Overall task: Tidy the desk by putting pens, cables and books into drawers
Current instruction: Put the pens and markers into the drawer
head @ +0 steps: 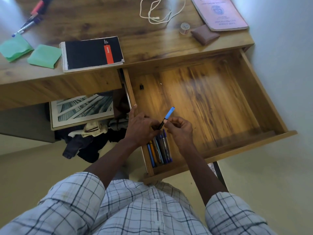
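A blue-capped pen (166,117) is held over the open wooden drawer (254,92), with my left hand (139,128) and my right hand (179,128) both pinching its dark barrel. Below my hands several pens (159,151) lie side by side in the drawer's near left corner. On the desk a black spiral notebook (92,53) lies near the front edge, a white cable (156,11) is coiled at the back, a pink book (220,12) sits at the back right, and more pens (31,19) lie at the back left.
Two green paper pads (44,55) lie left of the notebook. A tape roll (184,28) and a brown wallet (205,34) sit near the pink book. Under the desk are a framed picture (81,109) and a heap of clothes (88,139). A small black clip (141,87) lies in the drawer.
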